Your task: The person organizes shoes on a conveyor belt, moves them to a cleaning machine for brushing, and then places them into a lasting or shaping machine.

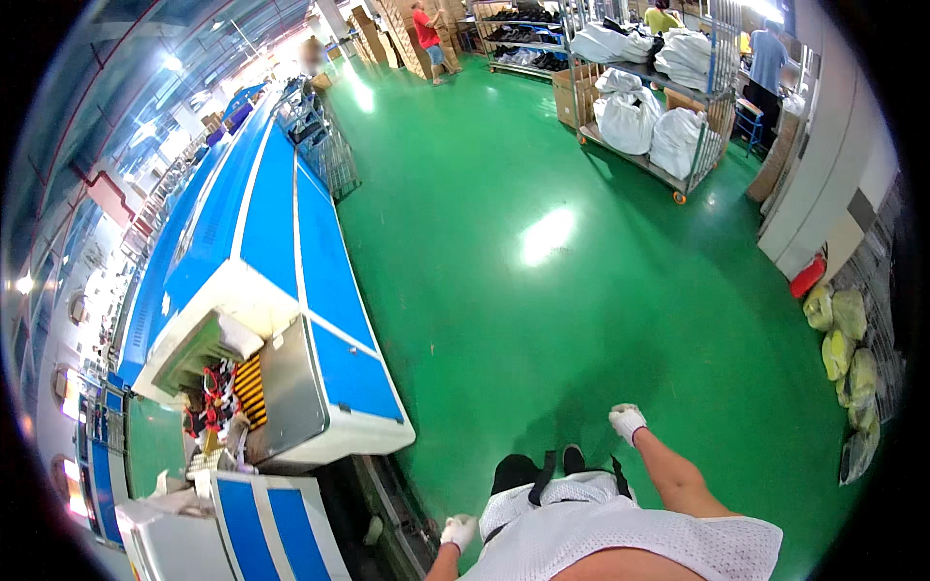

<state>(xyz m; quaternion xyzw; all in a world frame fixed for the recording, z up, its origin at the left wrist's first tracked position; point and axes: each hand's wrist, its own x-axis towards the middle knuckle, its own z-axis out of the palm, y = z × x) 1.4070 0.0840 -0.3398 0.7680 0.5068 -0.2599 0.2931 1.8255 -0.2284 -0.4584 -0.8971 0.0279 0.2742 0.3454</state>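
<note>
My right hand (628, 420), in a white glove, swings out ahead of my body over the green floor (542, 339). Its fingers look loosely curled, and no object shows in it. My left hand (459, 532), gloved in white too, hangs low beside my waist. Its fingers are curled inward and too small to make out well; nothing is seen in that hand either. The closest thing to it is the dark gap beside a blue and white machine unit (257, 523). Below me are my white mesh top (620, 537) and one dark shoe (573, 457).
A long blue and white machine (320, 281) runs along the left, with red, black and white pieces (218, 392) at its open end. Ahead right stands a wheeled rack (712, 116) of white sacks. Yellowish bags (848, 349) line the right side. A person in red (426, 34) stands far off.
</note>
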